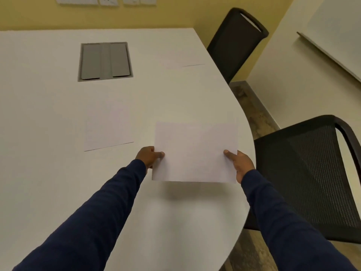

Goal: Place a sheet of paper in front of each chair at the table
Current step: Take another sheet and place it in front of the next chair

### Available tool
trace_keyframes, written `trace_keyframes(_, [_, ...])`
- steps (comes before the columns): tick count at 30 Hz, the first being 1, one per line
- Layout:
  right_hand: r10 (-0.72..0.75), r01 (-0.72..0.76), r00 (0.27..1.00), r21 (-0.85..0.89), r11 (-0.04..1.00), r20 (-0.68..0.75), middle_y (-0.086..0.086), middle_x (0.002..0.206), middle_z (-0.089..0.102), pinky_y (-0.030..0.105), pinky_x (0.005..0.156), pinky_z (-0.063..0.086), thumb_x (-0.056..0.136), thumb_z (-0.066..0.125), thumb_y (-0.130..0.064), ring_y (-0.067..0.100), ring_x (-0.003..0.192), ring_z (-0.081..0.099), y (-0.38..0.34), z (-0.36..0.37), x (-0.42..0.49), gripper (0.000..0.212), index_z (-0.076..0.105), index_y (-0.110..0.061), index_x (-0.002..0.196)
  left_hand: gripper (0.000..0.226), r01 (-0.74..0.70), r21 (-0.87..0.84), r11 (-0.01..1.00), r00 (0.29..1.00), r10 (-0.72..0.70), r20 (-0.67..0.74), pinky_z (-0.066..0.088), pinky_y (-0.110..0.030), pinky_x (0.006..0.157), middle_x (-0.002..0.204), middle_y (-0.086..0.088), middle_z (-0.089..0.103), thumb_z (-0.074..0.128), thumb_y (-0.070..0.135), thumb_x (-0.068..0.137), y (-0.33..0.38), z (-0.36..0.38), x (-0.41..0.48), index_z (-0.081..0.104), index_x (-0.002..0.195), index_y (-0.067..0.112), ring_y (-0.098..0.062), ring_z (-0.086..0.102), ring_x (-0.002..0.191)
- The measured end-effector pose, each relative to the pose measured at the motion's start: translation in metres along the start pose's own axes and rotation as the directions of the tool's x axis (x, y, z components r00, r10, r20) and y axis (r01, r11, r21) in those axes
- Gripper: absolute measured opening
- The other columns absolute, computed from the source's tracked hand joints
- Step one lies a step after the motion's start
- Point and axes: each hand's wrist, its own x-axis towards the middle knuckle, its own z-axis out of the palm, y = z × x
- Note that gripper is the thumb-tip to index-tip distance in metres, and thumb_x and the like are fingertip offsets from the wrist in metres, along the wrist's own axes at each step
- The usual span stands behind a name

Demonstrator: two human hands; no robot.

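A white sheet of paper (195,152) hangs slightly above the white table (48,114), near its right edge and facing the near black mesh chair (312,177). My left hand (149,156) pinches the sheet's left edge and my right hand (241,164) pinches its right edge. A second sheet (108,132) lies flat on the table to the left. A third sheet (183,57) lies farther back, in front of the far black chair (237,41).
A grey cable hatch (105,61) is set into the tabletop at the back. The table's curved edge runs down the right, with wood-look floor (254,114) beyond. A yellow wall with sockets (105,0) stands behind.
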Motion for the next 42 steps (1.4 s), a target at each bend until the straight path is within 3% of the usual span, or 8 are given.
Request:
trace_keyframes(4, [0.029,-0.038,0.997,-0.135,0.99,-0.073,0.009,0.108,0.067,0.047,0.096,0.051,0.092,0.069,-0.032,0.033,0.101,0.061,0.03,-0.023,0.04,0.021,0.064,-0.014,0.103,0.019,-0.005,0.315,0.949,0.998,0.025,-0.062,0.056,-0.047,0.09,0.103,-0.015,0.071,0.065,0.018,0.088,0.01,0.034,0.028,0.069,0.098,0.002,-0.037,0.066,0.099])
trace_keyframes(12, [0.023,-0.072,0.991,-0.369,0.927,-0.135,0.003,0.08,0.058,0.027,0.06,0.04,0.095,0.065,-0.028,0.021,0.075,0.052,0.059,-0.03,0.094,0.022,0.061,-0.009,0.084,0.021,0.061,0.564,0.823,0.992,0.013,-0.126,0.048,-0.035,0.08,0.103,-0.01,0.067,0.065,0.026,0.091,0.003,0.071,0.077,0.067,0.099,0.007,-0.032,0.061,0.095])
trace_keyframes(20, [0.0,-0.081,0.986,-0.491,0.867,-0.164,0.005,0.093,0.061,0.029,0.075,0.042,0.097,0.062,-0.03,0.023,0.085,0.055,0.073,-0.013,0.114,0.023,0.063,-0.007,0.099,0.019,0.051,0.7,0.713,0.991,0.054,-0.126,0.047,-0.035,0.075,0.1,-0.007,0.066,0.064,0.032,0.091,-0.016,0.075,0.104,0.059,0.093,0.014,-0.028,0.058,0.085])
trace_keyframes(24, [-0.02,-0.081,0.981,-0.497,0.864,-0.194,0.005,0.095,0.06,0.03,0.078,0.042,0.097,0.061,-0.03,0.023,0.088,0.055,0.076,-0.008,0.121,0.025,0.064,-0.006,0.103,0.05,-0.013,0.734,0.679,0.982,0.148,-0.12,0.049,-0.042,0.086,0.123,-0.01,0.055,0.07,0.034,0.087,-0.02,0.073,0.115,0.05,0.128,0.014,-0.031,0.056,0.105])
trace_keyframes(31, [-0.07,-0.07,0.971,-0.548,0.834,-0.23,0.008,0.103,0.061,0.032,0.077,0.043,0.096,0.063,-0.033,0.032,0.104,0.061,0.073,-0.002,0.124,0.028,0.059,-0.009,0.11,0.102,-0.289,0.953,0.095,0.924,0.287,0.252,0.019,-0.045,0.118,0.166,-0.01,-0.002,0.053,0.073,0.081,-0.048,0.065,0.118,0.007,0.159,0.026,-0.033,0.013,0.149])
trace_keyframes(36, [-0.429,0.15,0.902,-0.894,0.422,-0.051,0.011,0.162,0.023,0.048,0.115,0.029,0.094,0.052,-0.056,0.031,0.147,0.026,0.083,0.001,0.116,0.078,0.024,-0.02,0.156,0.102,-0.276,0.958,0.081,0.939,0.237,0.251,0.007,-0.053,0.121,0.165,-0.004,-0.02,0.038,0.082,0.081,-0.06,0.061,0.125,-0.008,0.157,0.032,-0.032,-0.005,0.152])
trace_keyframes(39, [-0.331,0.288,0.916,-0.945,0.154,0.226,0.006,0.167,-0.01,0.049,0.124,0.009,0.095,0.03,-0.068,0.028,0.154,-0.003,0.098,0.009,0.118,0.084,-0.006,-0.026,0.159,0.102,-0.278,0.956,0.092,0.935,0.252,0.248,0.007,-0.056,0.12,0.165,-0.002,-0.021,0.035,0.084,0.08,-0.061,0.061,0.129,-0.009,0.157,0.034,-0.032,-0.006,0.152])
trace_keyframes(42, [-0.247,0.286,0.933,-0.956,0.069,0.262,0.005,0.164,-0.025,0.053,0.123,0.003,0.094,0.016,-0.072,0.029,0.153,-0.014,0.113,0.011,0.122,0.084,-0.018,-0.028,0.156,0.101,-0.272,0.958,0.091,0.936,0.257,0.241,0.009,-0.057,0.119,0.164,-0.001,-0.022,0.035,0.085,0.079,-0.06,0.06,0.134,-0.011,0.156,0.036,-0.032,-0.005,0.151])
